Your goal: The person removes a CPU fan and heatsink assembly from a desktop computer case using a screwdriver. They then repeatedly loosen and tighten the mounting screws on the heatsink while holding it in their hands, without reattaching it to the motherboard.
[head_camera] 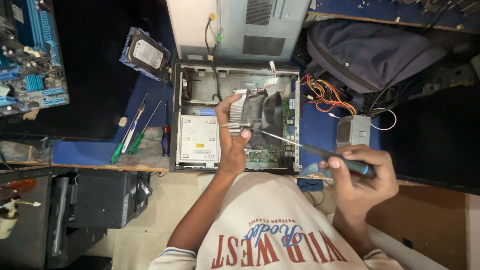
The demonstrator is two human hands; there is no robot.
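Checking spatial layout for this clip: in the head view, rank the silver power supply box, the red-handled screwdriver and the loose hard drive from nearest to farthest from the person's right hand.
1. Silver power supply box: just above the right hand, on the blue bench.
2. Red-handled screwdriver: across the open computer case, on its left side.
3. Loose hard drive: farthest, up at the upper left of the case.

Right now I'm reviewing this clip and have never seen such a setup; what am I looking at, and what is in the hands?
One picture, from a camera on the person's head, looking down. An open desktop computer case lies on a blue workbench. The left hand grips the finned cooler with its black fan inside the case. The right hand holds a screwdriver, its tip pointing at the cooler. Left of the case lie three more screwdrivers, a hard drive and a blue motherboard. A grey power supply sits on the right.
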